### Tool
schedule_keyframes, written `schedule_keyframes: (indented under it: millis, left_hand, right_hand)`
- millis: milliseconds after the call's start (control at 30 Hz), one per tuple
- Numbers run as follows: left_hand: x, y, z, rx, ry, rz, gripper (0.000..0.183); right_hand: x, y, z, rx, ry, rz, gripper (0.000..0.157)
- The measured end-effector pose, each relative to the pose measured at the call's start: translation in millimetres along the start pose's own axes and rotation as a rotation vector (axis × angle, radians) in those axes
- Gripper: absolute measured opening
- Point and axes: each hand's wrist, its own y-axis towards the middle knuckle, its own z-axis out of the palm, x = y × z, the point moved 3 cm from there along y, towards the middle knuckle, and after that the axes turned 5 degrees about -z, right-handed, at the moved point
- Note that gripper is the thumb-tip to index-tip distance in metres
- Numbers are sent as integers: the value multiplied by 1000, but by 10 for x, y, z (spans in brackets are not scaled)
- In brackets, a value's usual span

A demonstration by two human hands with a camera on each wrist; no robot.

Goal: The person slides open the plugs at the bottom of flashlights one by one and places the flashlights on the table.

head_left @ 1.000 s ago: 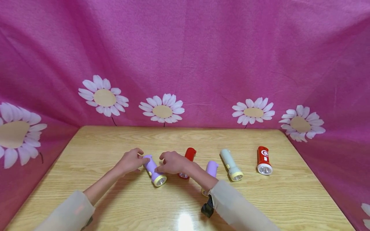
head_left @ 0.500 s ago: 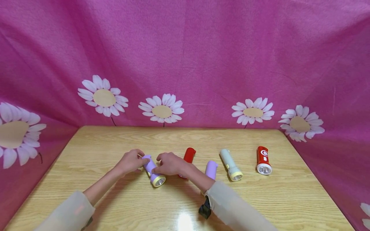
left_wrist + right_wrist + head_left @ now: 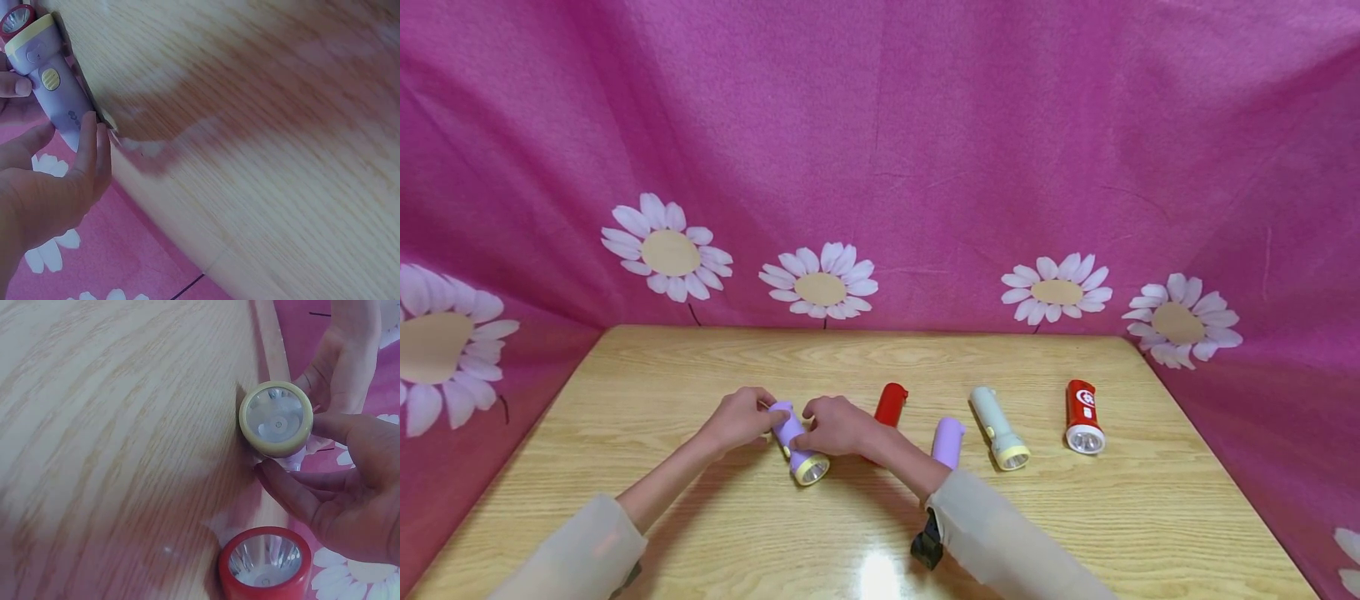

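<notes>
A purple flashlight (image 3: 790, 431) with a pale yellow lens ring lies on the wooden table, its lens towards me. At its tail end my left hand (image 3: 741, 418) pinches it between thumb and fingers. My right hand (image 3: 840, 425) holds it nearer the lens, from the right side. In the left wrist view the flashlight (image 3: 59, 87) shows its yellow switch, with fingers of my left hand (image 3: 53, 187) at its tail. The right wrist view faces its lens (image 3: 277, 419), with thumb and fingers of my right hand (image 3: 359, 487) on either side.
Just right of my right hand lies a red flashlight (image 3: 891, 404), partly covered by that arm. A second purple flashlight (image 3: 949, 442) is half hidden under the forearm. Further right lie a pale green flashlight (image 3: 996, 425) and a red-and-white one (image 3: 1083, 412). Pink cloth (image 3: 925, 167) surrounds the table.
My right hand has shifted slightly left, closer onto the purple flashlight, whose lens end has moved a little left. My left hand has stayed nearly still at the tail.
</notes>
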Motion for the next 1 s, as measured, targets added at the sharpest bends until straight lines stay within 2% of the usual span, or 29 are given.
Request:
schedule_keyframes:
  millis: [733, 1000]
  left_hand:
    - [31, 32, 18, -21, -10, -2, 27]
    - [30, 38, 30, -21, -35, -14, 29]
  right_hand:
    - [39, 33, 55, -18, 46, 18, 32]
    - [36, 28, 63, -35, 103, 46, 31]
